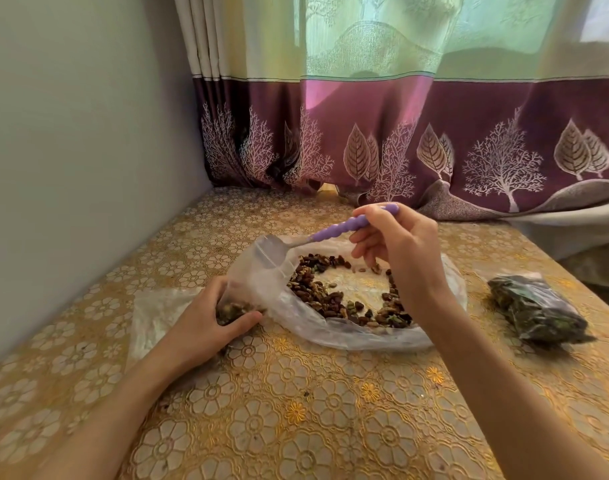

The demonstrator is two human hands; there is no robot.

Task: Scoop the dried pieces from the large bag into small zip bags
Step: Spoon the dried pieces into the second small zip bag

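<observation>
A large clear plastic bag point(330, 336) lies open on the table, with brown dried pieces point(316, 292) spread in a ring inside it. My left hand point(206, 317) grips a small zip bag point(261, 271) at its lower part, where a few pieces have settled; the bag stands upright with its mouth open. My right hand point(396, 251) holds a spoon point(337, 228) by its purple beaded handle. The metal bowl of the spoon sits at the mouth of the small bag.
A filled, dark small bag point(535, 310) lies on the right of the table. Flat clear plastic point(154, 317) lies under my left wrist. A grey wall point(71, 168) borders the left side and a purple curtain point(434, 143) hangs behind. The tablecloth point(296, 410) is gold-patterned.
</observation>
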